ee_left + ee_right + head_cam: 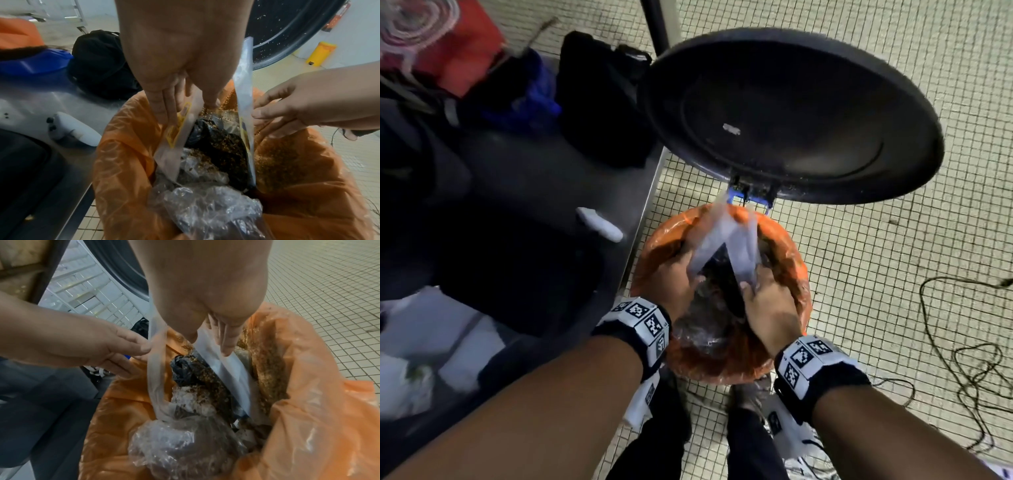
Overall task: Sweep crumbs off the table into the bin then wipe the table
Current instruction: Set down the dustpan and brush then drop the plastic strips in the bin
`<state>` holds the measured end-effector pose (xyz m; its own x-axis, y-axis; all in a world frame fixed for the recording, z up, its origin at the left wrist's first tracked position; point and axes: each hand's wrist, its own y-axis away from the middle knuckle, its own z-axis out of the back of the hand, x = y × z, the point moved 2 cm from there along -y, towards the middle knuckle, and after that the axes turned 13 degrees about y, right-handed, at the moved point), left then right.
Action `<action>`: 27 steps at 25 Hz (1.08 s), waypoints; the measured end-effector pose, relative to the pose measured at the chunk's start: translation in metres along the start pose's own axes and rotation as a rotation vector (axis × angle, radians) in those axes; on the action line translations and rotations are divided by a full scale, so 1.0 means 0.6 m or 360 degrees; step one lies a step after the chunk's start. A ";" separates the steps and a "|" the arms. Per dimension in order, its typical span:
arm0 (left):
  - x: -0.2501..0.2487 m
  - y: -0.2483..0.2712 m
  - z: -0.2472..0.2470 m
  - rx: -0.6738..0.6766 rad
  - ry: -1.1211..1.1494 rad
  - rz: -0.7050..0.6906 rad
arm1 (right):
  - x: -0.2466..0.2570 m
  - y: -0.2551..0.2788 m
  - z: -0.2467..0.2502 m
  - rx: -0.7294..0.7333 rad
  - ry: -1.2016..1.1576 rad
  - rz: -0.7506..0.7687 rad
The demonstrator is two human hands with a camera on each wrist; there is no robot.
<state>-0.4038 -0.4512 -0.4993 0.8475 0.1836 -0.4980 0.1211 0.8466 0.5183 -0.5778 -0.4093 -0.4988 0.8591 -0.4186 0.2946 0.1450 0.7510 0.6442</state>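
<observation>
An open bin lined with an orange bag (pixel 792 260) stands on the floor beside the steel table (pixel 534 178). Both hands are over it. My left hand (pixel 690 270) pinches one translucent plastic sheet (pixel 174 146) with yellow print between thumb and fingers. My right hand (pixel 749 288) pinches a second translucent sheet (pixel 232 374). In the head view the two sheets (pixel 722 240) meet in a V at the bin's far rim; whether they are one folded piece I cannot tell. Brown crumbs (pixel 267 159) lie on the liner and on a black bag (pixel 216 141) inside.
The round black lid (pixel 791 113) stands up behind the bin, flecked with crumbs. On the table lie a white controller (pixel 599 224) and a black bag (pixel 599 96). A dark cable (pixel 979 359) trails over the tiled floor at the right. My feet (pixel 746 397) stand at the bin's near side.
</observation>
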 end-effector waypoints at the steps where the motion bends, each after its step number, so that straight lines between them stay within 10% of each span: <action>1: 0.015 -0.006 -0.007 -0.0004 -0.0054 0.0062 | 0.002 0.002 0.002 0.0001 0.0019 0.0005; 14: -0.130 0.119 0.153 0.0363 0.0166 0.0230 | 0.080 0.127 0.189 -0.0042 0.0190 0.0268; 27: -0.312 0.385 0.478 -0.0305 0.0703 -0.0048 | 0.262 0.347 0.474 -0.0360 0.0064 0.0785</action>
<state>-0.3861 -0.4333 -0.0870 0.5393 0.3171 -0.7801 0.0099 0.9239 0.3824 -0.5521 -0.4641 -0.1176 0.8693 0.0275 0.4935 -0.1815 0.9464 0.2671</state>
